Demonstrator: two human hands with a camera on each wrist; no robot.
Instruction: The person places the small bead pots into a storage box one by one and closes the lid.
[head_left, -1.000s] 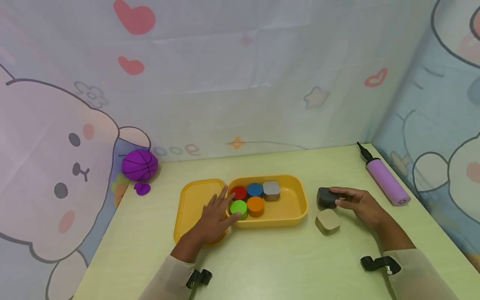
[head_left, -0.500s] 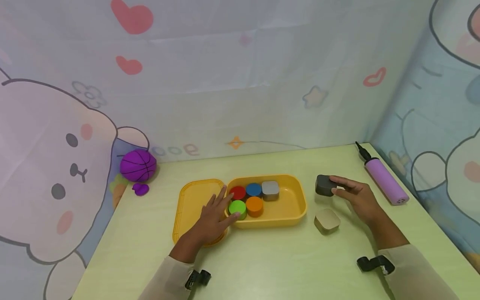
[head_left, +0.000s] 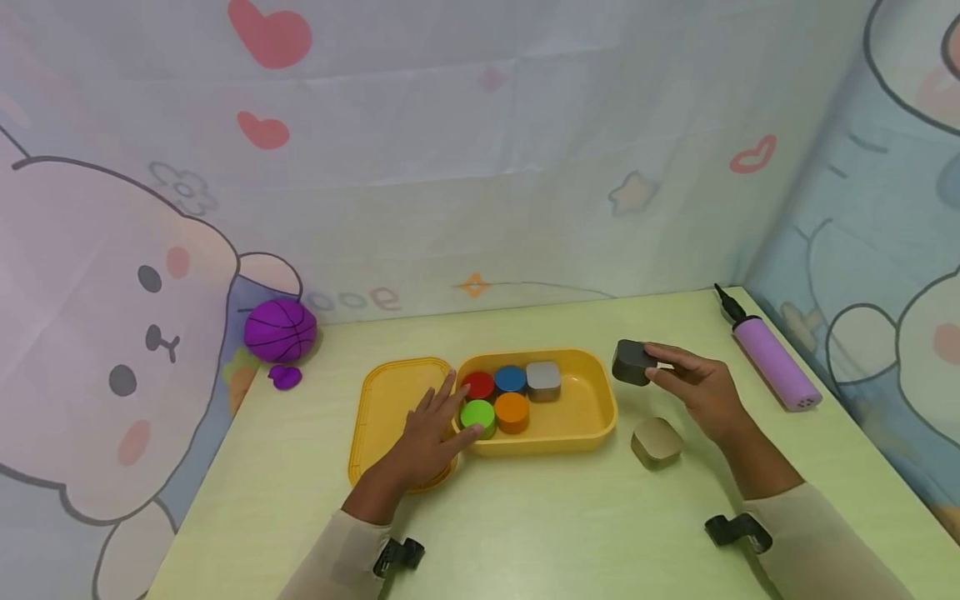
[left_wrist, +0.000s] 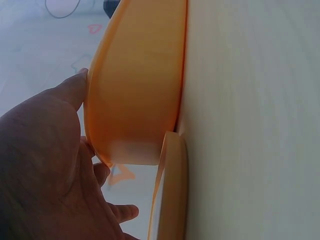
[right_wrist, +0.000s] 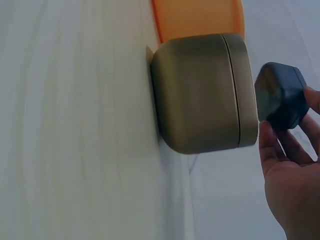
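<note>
Pinch on black box (head_left: pixel 631 363) in right hand (head_left: pixel 701 393), raised near right end of yellow tray (head_left: pixel 581 400). Left hand (head_left: pixel 429 437) spread at left end. Tally: five containers (head_left: pixel 512 411) inside; black one and beige box (head_left: pixel 657 439) outside. Pale tabletop (head_left: pixel 562 525); lid (head_left: pixel 386 408) beside tray, purple ball (head_left: pixel 281 331), lilac pump (head_left: pixel 776 365) farther out. Cartoon-printed cloth (head_left: pixel 450 125) behind.

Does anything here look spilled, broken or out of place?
Nothing stands out: I see no spill or damage. The yellow tray sits upright, and the beige box sits flat nearby. The dark gray box is raised, but the right hand holds it.
</note>
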